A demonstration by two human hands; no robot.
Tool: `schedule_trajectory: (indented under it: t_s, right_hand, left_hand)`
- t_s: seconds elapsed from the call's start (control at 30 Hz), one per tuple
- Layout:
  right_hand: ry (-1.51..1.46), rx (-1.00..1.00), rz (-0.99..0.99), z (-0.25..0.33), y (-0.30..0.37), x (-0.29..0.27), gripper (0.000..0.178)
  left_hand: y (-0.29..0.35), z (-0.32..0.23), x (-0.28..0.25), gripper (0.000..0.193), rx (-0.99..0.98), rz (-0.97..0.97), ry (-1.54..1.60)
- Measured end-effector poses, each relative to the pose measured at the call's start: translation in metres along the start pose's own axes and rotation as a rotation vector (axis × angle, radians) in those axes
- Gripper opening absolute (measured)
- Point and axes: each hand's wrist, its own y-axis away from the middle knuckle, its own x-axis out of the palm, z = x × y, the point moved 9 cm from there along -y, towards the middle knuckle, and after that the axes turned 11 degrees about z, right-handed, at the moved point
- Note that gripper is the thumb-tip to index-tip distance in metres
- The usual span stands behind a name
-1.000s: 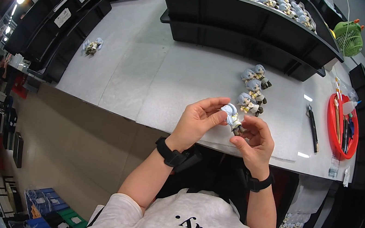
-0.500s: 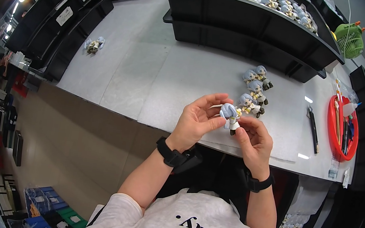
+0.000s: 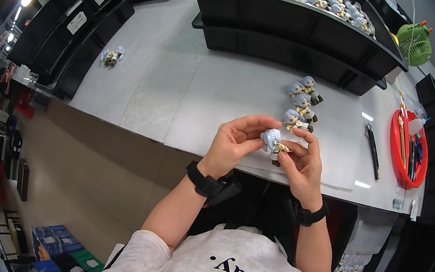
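Between my two hands, over the table's near edge, is a small figurine point(image 3: 271, 139) with pale blue hair, yellow details and dark feet. My left hand point(image 3: 236, 143) grips it by the hair, thumb and fingers closed at its head. The fingers of my right hand point(image 3: 303, 162) pinch its lower body. Just beyond my hands, several like figurines point(image 3: 301, 102) lie close together on the white table point(image 3: 224, 89). One more figurine point(image 3: 112, 56) lies alone at the far left of the table.
Stacked black trays point(image 3: 299, 30) stand at the back, the top one holding rows of figurines. A black craft knife point(image 3: 372, 151) lies at right beside a red basket point(image 3: 395, 144) of brushes and a bottle. More black bins point(image 3: 83, 42) line the left; a green basket point(image 3: 415, 42) is far right.
The figurine has turned slightly between my fingers, its yellow part now lower and toward my right hand. My right fingers have shifted up a little around it.
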Motion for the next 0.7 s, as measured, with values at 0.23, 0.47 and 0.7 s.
schedule_trajectory:
  t_s: [0.23, 0.47, 0.7]
  right_hand:
    - [0.159, -0.047, 0.071, 0.002, 0.0, 0.007, 0.043]
    - [0.167, -0.122, -0.033, 0.01, 0.014, -0.018, 0.04]
    - [0.317, -0.303, -0.446, 0.08, 0.103, -0.108, 0.032]
  left_hand:
    - [0.005, -0.004, 0.003, 0.036, 0.003, 0.022, -0.06]
    - [-0.001, 0.012, -0.001, 0.032, -0.034, -0.128, -0.106]
    - [0.007, 0.007, -0.021, 0.027, -0.046, -0.158, -0.145]
